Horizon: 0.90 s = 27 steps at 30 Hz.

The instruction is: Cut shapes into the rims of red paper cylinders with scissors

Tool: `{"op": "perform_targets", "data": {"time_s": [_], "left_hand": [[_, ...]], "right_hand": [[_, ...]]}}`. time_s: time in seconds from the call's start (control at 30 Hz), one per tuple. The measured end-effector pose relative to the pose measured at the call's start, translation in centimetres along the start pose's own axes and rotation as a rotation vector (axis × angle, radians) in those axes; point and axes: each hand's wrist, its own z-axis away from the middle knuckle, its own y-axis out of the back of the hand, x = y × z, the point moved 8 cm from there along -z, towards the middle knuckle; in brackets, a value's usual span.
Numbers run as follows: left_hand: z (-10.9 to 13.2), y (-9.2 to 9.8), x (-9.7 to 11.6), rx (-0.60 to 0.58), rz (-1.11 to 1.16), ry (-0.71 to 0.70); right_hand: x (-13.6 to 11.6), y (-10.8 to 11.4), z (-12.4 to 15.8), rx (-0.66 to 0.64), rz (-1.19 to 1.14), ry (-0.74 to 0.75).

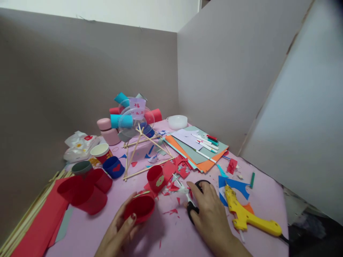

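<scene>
My left hand [122,226] is wrapped round a red paper cup [140,207] lying on its side on the pink table [174,235]. My right hand [209,210] lies over a pair of black-handled scissors [197,198], fingers curled onto the handles. Red paper scraps [175,185] lie scattered just beyond both hands. A second small red paper cup with a green and yellow patch [155,177] stands behind the held cup.
A yellow glue gun [248,216] lies right of my right hand. Coloured paper sheets [199,151] with markers sit at the back right. A wheel model of sticks and cups [134,119], more cups [85,191] and red paper [40,225] are on the left. Grey walls surround the table.
</scene>
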Motion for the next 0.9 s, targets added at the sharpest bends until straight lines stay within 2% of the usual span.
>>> {"op": "perform_targets", "data": {"time_s": [0.07,0.13,0.3,0.37,0.47,0.6,0.83,0.9], "left_hand": [[0.4,-0.6,0.7,-0.002,-0.102,0.016],[0.7,-0.4,1.7,0.017,-0.265,-0.01],[0.2,1.0,4.1,0.091,-0.789,-0.24],[-0.1,1.6,4.6,0.144,-0.933,-0.322],[-0.3,1.9,4.9,0.176,-0.99,-0.371],[0.4,1.3,6.4,0.216,-1.043,-0.454],[1.3,1.4,7.2,0.275,-1.14,-0.456],[2.3,1.0,7.6,0.352,-1.167,-0.577]], "right_hand": [[0.0,0.0,-0.1,-0.003,-0.034,0.007],[-0.2,-0.2,0.0,-0.017,-0.075,0.025],[-1.0,-0.6,0.4,-0.04,-0.117,0.059],[-1.2,-0.7,0.5,-0.045,-0.117,0.071],[-1.3,-0.8,0.6,-0.05,-0.109,0.083],[-1.4,-1.0,0.6,-0.054,-0.1,0.093],[-1.5,-1.0,0.6,-0.056,-0.116,0.113],[-1.6,-1.0,0.7,-0.044,-0.111,0.124]]}}
